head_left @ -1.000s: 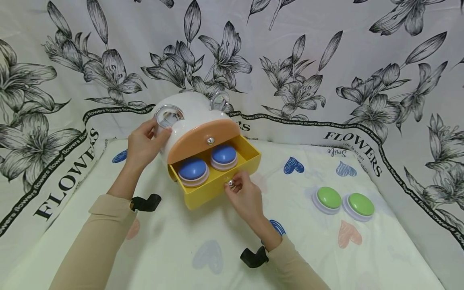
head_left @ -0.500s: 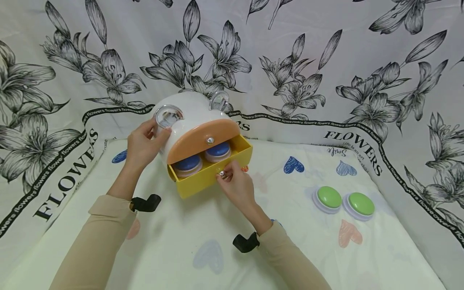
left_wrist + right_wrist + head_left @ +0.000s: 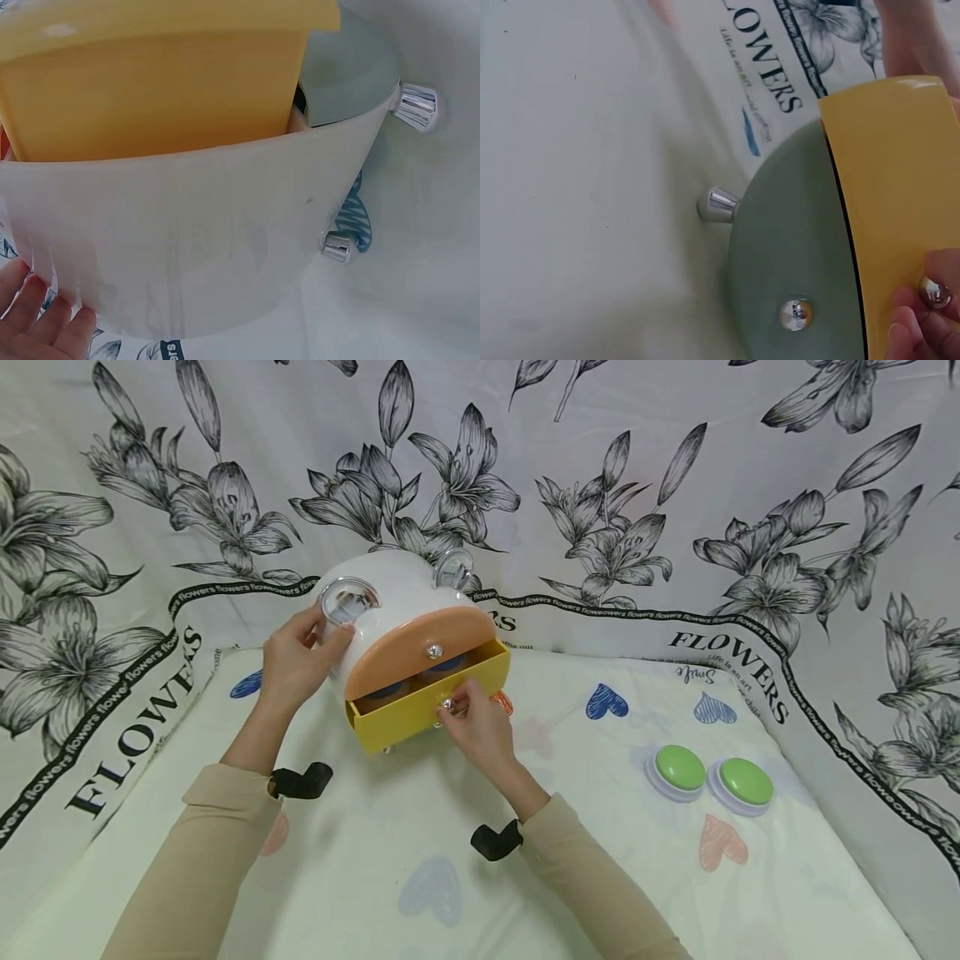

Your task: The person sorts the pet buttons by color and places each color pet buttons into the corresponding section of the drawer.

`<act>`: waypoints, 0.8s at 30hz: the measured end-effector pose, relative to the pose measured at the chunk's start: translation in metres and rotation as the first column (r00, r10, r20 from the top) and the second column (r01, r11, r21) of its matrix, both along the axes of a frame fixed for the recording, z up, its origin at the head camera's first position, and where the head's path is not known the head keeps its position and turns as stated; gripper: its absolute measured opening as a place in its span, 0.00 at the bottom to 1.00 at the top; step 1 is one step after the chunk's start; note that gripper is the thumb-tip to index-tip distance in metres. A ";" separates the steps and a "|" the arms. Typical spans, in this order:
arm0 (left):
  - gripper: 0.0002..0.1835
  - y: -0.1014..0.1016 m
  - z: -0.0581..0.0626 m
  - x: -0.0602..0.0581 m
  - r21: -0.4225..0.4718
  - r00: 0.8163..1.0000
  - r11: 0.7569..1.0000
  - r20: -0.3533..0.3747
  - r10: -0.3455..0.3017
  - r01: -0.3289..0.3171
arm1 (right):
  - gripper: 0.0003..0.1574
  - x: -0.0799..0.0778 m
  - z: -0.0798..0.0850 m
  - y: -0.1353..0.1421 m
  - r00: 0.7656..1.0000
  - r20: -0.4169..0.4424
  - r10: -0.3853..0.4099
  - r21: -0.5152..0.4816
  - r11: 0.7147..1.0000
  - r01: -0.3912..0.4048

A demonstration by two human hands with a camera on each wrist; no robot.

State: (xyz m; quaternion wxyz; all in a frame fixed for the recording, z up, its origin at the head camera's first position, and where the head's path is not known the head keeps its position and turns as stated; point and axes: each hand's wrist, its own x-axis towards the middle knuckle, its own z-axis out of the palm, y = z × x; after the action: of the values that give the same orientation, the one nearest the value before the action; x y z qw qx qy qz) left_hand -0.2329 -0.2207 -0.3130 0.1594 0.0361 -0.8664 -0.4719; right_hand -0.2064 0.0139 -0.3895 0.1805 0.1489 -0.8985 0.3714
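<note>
A rounded white storage box [image 3: 401,578] with shiny dome eyes stands left of centre in the head view. Its orange drawer front [image 3: 405,647] is on top, and below it the yellow drawer [image 3: 401,720] sticks partly out. Inside, two blue-topped discs [image 3: 442,668] are mostly shaded by the orange front. My right hand [image 3: 480,731] pinches the yellow drawer's silver knob [image 3: 934,292] between thumb and fingers. My left hand [image 3: 294,662] rests on the box's left side beside an eye, thumb on the front, fingers [image 3: 52,319] extended against the white shell.
A green bottom drawer [image 3: 795,225] with its own silver knob [image 3: 796,313] lies beneath the yellow one. Short silver feet [image 3: 416,106] support the box. Two green-topped discs [image 3: 680,767] lie on the heart-patterned cloth [image 3: 600,793] at right. A flower-printed curtain [image 3: 540,410] hangs behind.
My right hand has pushed the yellow drawer inward, up and to the left, so the blue-topped discs have slid back beneath the orange front. The left hand has stayed in place.
</note>
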 end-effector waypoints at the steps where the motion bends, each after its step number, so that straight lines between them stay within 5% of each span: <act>1: 0.33 0.000 0.000 0.000 -0.002 1.000 1.000 -0.001 0.001 -0.001 | 0.17 -0.001 0.001 -0.001 1.000 0.006 -0.003 0.000 1.000 0.003; 8: 0.30 0.000 -0.002 0.000 -0.017 0.997 1.000 -0.071 -0.014 0.012 | 0.14 -0.011 0.004 -0.009 0.999 0.041 -0.011 0.000 1.000 0.011; 24: 0.32 0.000 -0.002 0.000 -0.004 0.998 1.000 -0.061 -0.016 0.016 | 0.14 -0.022 0.006 -0.015 0.998 0.059 0.009 -0.003 1.000 -0.009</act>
State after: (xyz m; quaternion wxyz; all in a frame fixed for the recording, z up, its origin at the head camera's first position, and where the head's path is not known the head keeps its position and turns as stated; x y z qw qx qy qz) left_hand -0.2325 -0.2207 -0.3147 0.1822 0.0142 -0.8622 -0.4724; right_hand -0.2285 -0.0015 -0.3830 0.1525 0.1419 -0.9023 0.3775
